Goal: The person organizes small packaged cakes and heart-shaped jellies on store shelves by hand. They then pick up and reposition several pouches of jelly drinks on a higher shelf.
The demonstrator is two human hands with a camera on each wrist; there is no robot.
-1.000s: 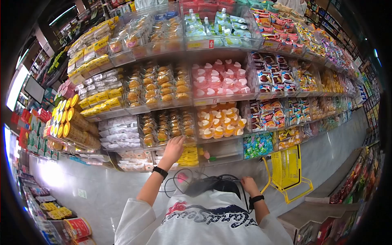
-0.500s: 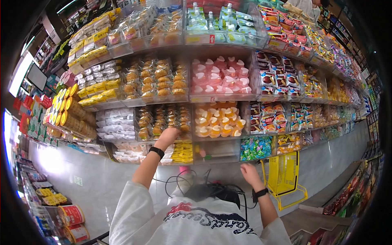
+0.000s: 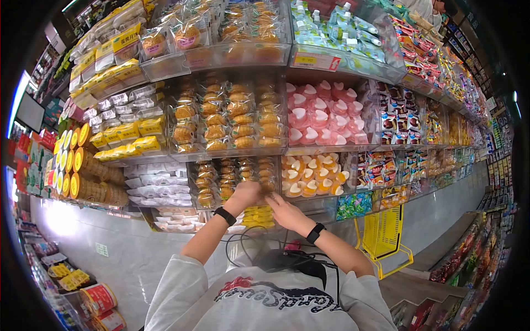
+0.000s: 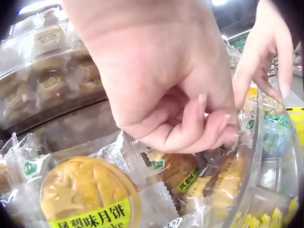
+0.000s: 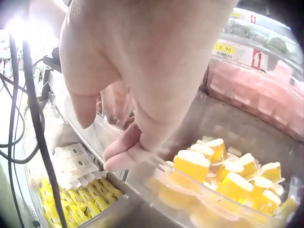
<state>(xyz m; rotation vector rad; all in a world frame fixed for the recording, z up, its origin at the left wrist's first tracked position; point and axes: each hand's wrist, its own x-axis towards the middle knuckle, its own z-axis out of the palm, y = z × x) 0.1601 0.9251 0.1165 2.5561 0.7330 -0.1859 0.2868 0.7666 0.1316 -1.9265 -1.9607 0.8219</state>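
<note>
My left hand [image 3: 244, 196] is in the lower bin of wrapped mooncakes [image 3: 227, 177]. In the left wrist view its fingers curl inward close over the clear wrappers, next to a mooncake [image 4: 85, 185] with a green-yellow label. Thumb and index finger are hidden there, so I cannot tell whether they pinch a package. My right hand [image 3: 290, 215] reaches in from the right, fingertips close to the left hand at the bin's front edge. In the right wrist view, its thumb stands apart from loosely bent fingers [image 5: 126, 154] with nothing between them, beside the bin's clear wall.
Orange jelly cups [image 3: 312, 175] fill the neighbouring bin, with pink heart-topped cups [image 3: 326, 113] above. Yellow packets [image 3: 258, 216] lie below the mooncakes. A yellow basket cart [image 3: 382, 234] stands on the floor at right. Black cables [image 5: 33, 114] hang before my body.
My right hand has moved up and left from beside the cart to the mooncake bin, near my left hand. The left hand stays at that bin. The shelf appears closer.
</note>
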